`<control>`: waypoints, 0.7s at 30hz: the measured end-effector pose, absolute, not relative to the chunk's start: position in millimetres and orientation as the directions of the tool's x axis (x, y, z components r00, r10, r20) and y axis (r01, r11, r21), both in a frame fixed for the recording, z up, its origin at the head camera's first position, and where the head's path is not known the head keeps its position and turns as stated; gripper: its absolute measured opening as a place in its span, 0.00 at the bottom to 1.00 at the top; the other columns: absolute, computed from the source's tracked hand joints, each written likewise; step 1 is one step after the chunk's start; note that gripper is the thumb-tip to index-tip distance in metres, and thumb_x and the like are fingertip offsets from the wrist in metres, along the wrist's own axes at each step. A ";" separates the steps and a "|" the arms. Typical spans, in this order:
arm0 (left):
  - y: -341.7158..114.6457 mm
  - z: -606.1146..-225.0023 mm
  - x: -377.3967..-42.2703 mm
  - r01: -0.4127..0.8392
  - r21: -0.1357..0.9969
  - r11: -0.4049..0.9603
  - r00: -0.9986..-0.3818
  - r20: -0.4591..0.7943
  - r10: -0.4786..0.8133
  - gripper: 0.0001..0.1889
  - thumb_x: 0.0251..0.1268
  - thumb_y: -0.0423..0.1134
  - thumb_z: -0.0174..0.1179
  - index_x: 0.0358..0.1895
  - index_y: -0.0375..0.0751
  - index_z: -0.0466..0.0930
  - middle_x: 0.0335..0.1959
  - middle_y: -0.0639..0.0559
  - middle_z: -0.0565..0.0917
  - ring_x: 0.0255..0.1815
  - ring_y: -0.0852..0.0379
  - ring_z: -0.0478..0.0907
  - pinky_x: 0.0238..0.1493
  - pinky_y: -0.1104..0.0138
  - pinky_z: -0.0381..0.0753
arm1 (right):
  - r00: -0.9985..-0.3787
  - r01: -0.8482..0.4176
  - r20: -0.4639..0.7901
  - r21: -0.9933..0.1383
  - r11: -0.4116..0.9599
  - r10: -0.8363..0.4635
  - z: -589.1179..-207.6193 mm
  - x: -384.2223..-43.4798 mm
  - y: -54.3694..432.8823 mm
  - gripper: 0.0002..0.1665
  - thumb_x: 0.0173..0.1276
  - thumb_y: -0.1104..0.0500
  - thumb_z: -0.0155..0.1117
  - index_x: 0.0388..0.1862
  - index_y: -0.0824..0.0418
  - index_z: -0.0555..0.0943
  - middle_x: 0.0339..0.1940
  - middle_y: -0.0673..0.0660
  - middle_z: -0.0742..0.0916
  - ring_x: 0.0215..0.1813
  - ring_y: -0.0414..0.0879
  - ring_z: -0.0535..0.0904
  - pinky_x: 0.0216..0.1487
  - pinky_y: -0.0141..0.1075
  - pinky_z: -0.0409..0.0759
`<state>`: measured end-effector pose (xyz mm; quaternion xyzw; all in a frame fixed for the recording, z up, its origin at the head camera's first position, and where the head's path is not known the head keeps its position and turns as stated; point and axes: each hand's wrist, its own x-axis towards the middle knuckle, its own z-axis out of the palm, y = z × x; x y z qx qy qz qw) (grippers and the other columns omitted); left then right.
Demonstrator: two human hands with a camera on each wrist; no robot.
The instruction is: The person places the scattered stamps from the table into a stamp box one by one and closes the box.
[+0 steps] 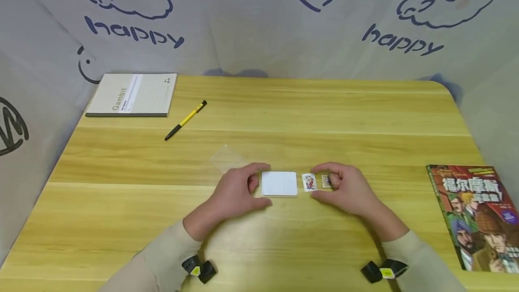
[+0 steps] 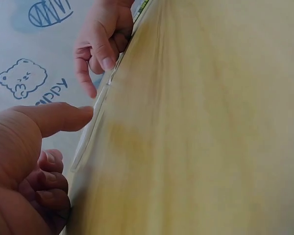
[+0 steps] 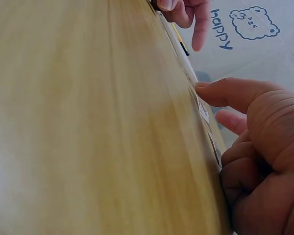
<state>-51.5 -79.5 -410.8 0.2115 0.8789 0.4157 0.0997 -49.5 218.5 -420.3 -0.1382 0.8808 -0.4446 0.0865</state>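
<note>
A white rectangular block with rounded corners point(image 1: 279, 184), perhaps a card stack, lies flat on the wooden table point(image 1: 259, 247). My left hand point(image 1: 237, 190) reaches round its left end, index finger beyond the far edge and thumb by the near edge, apparently just apart from it. Right of the block lies a small card with a coloured figure point(image 1: 309, 182). My right hand point(image 1: 344, 188) spreads its thumb and index finger round that card, seemingly without pinching it. Under the curled fingers sits a second small card point(image 1: 326, 181), partly hidden. The block appears edge-on in the left wrist view.
A clear plastic sheet or lid point(image 1: 228, 159) lies behind my left hand. Farther back are a yellow and black pen point(image 1: 186, 120) and a notebook point(image 1: 131, 95). At the right edge lies a comic-style book point(image 1: 474, 215). A white cloth with drawings point(image 1: 251, 26) hangs behind the table.
</note>
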 end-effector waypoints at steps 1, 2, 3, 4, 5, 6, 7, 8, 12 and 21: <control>-79.7 -411.0 -52.4 0.289 0.772 0.566 -0.892 0.002 0.453 0.37 0.41 0.39 0.83 0.61 0.39 0.79 0.19 0.59 0.70 0.19 0.65 0.61 0.26 0.67 0.66 | -0.945 -0.170 -0.032 -0.804 0.571 -0.325 -420.2 -50.1 218.5 0.26 0.50 0.58 0.84 0.50 0.57 0.86 0.14 0.42 0.59 0.19 0.37 0.53 0.25 0.34 0.62; -79.9 -411.2 -53.4 0.289 0.769 0.570 -0.893 0.002 0.450 0.37 0.41 0.39 0.83 0.60 0.39 0.79 0.19 0.59 0.70 0.19 0.64 0.61 0.26 0.68 0.65 | -0.943 -0.173 -0.033 -0.801 0.573 -0.330 -419.9 -50.6 218.4 0.26 0.50 0.58 0.84 0.50 0.58 0.86 0.14 0.42 0.59 0.19 0.37 0.54 0.26 0.34 0.63; -80.1 -411.4 -54.3 0.288 0.767 0.574 -0.894 0.000 0.448 0.37 0.40 0.39 0.83 0.60 0.39 0.79 0.19 0.58 0.70 0.19 0.64 0.62 0.26 0.68 0.65 | -0.942 -0.176 -0.034 -0.798 0.576 -0.335 -420.0 -51.2 218.4 0.26 0.50 0.58 0.84 0.50 0.58 0.86 0.14 0.42 0.59 0.19 0.37 0.54 0.26 0.34 0.64; -80.4 -411.6 -55.2 0.288 0.763 0.578 -0.894 -0.002 0.448 0.37 0.40 0.39 0.83 0.60 0.39 0.80 0.19 0.58 0.70 0.20 0.64 0.62 0.26 0.68 0.65 | -0.940 -0.178 -0.036 -0.796 0.578 -0.339 -419.9 -51.6 218.2 0.26 0.51 0.59 0.83 0.50 0.58 0.86 0.14 0.41 0.59 0.19 0.37 0.54 0.27 0.34 0.64; -80.5 -411.9 -56.2 0.288 0.760 0.583 -0.894 -0.004 0.447 0.37 0.40 0.39 0.83 0.60 0.39 0.80 0.20 0.58 0.70 0.20 0.64 0.62 0.26 0.68 0.65 | -0.939 -0.179 -0.037 -0.794 0.581 -0.341 -419.8 -51.9 218.1 0.26 0.51 0.59 0.83 0.50 0.58 0.85 0.14 0.41 0.59 0.19 0.37 0.54 0.27 0.34 0.64; -80.8 -412.4 -57.1 0.288 0.756 0.589 -0.894 -0.008 0.448 0.37 0.40 0.39 0.83 0.59 0.39 0.80 0.20 0.58 0.70 0.20 0.64 0.62 0.26 0.68 0.65 | -0.939 -0.180 -0.038 -0.793 0.582 -0.342 -419.8 -52.3 217.9 0.26 0.51 0.59 0.83 0.50 0.58 0.85 0.14 0.41 0.59 0.19 0.37 0.54 0.27 0.34 0.64; -81.1 -412.7 -58.0 0.288 0.752 0.593 -0.893 -0.014 0.451 0.37 0.40 0.40 0.83 0.59 0.39 0.80 0.20 0.58 0.70 0.20 0.64 0.62 0.26 0.68 0.65 | -0.938 -0.181 -0.039 -0.792 0.583 -0.344 -419.9 -52.5 217.6 0.25 0.51 0.59 0.83 0.50 0.59 0.85 0.14 0.41 0.59 0.19 0.37 0.54 0.27 0.34 0.64; -81.5 -413.2 -58.8 0.287 0.751 0.595 -0.891 -0.020 0.454 0.36 0.40 0.40 0.83 0.59 0.39 0.80 0.20 0.58 0.70 0.20 0.64 0.62 0.26 0.68 0.64 | -0.938 -0.181 -0.040 -0.790 0.585 -0.344 -419.5 -52.5 217.2 0.25 0.51 0.59 0.83 0.50 0.58 0.85 0.14 0.41 0.59 0.19 0.37 0.54 0.27 0.34 0.64; -83.1 -415.1 -61.3 0.278 0.752 0.598 -0.884 -0.043 0.466 0.35 0.41 0.42 0.83 0.58 0.39 0.81 0.19 0.59 0.70 0.19 0.64 0.62 0.26 0.68 0.64 | -0.940 -0.171 -0.050 -0.787 0.593 -0.338 -419.5 -52.6 216.0 0.24 0.52 0.59 0.82 0.48 0.59 0.86 0.13 0.41 0.59 0.18 0.37 0.53 0.25 0.33 0.62; -85.3 -418.0 -63.3 0.284 0.752 0.595 -0.878 -0.044 0.476 0.34 0.42 0.44 0.82 0.57 0.39 0.82 0.19 0.59 0.71 0.19 0.65 0.62 0.26 0.68 0.64 | -0.946 -0.154 -0.058 -0.785 0.600 -0.319 -419.7 -51.9 214.9 0.23 0.52 0.58 0.83 0.47 0.59 0.86 0.13 0.42 0.59 0.18 0.37 0.53 0.23 0.33 0.59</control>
